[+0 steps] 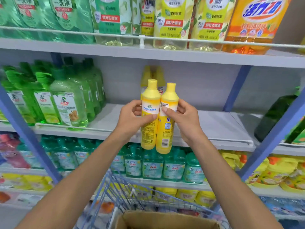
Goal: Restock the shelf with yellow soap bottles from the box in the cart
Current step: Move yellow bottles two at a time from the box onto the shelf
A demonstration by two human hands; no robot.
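— How is the light?
— Bright, soft, even; source out of view. Small glints on the green bottles [69, 103].
— Sharpness?
— The yellow soap bottles [151, 116] I hold are crisp. Toward the edges, shelf rails [214, 41] bow and the lower left corner smears into blur.

Far upper right, I read 活力28 in big blue characters on the orange bottle [257, 27]. The yellow bottles [171, 30] beside it each carry "99%" on a white badge. A narrower yellow bottle [147, 19] to their left shows OMO. The green bottles [64, 14] at upper left say 一洗净. On the left yellow soap bottle [147, 134] a blue band reads 立白科技集团. The right yellow soap bottle [165, 134] bears a QR code and a barcode, but I can't make out its fine print.
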